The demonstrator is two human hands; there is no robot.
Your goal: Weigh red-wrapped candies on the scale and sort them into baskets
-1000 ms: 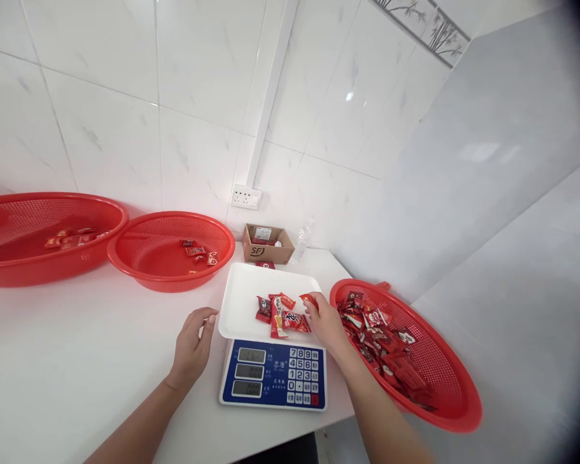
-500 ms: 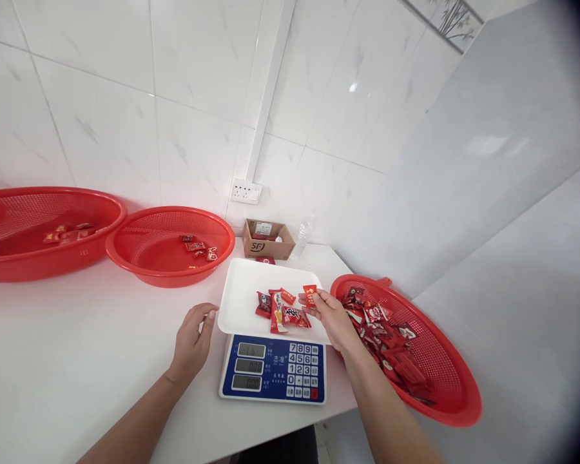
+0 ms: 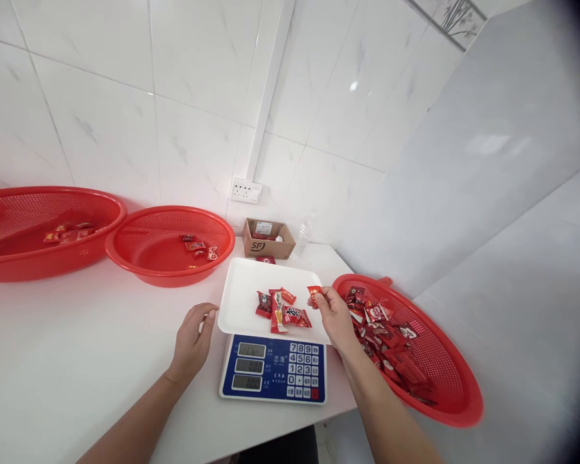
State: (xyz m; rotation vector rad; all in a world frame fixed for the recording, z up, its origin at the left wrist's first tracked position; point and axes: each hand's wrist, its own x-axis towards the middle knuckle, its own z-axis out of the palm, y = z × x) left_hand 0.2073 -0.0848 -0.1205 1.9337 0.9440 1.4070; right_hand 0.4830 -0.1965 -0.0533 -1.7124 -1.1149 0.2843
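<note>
Between the thumb and fingers of my right hand (image 3: 337, 316) is a small red-wrapped candy (image 3: 314, 295), held over the right side of a white weighing tray (image 3: 244, 277). Several red candy packets (image 3: 278, 311) lie in the middle of that tray, one of them long with a pale front. Below it is the scale's blue panel (image 3: 273, 368) with three displays and a keypad. My left hand (image 3: 193, 338) rests by the tray's left edge, loosely curled with thumb and fingers apart and nothing in it. Whether its fingertips touch the rim I cannot tell.
A red basket (image 3: 457, 380) heaped with wrapped candies stands at the right. Two more red baskets, a middle one (image 3: 140, 258) and a far left one (image 3: 29, 267), hold some candies. Behind the scale are a cardboard box (image 3: 273, 248) and a clear plastic bottle (image 3: 305, 235) near the tiled wall.
My right hand has drawn slightly right with the candy, and its fingers have closed in more around it. My left hand and the packets on the tray stay put.
</note>
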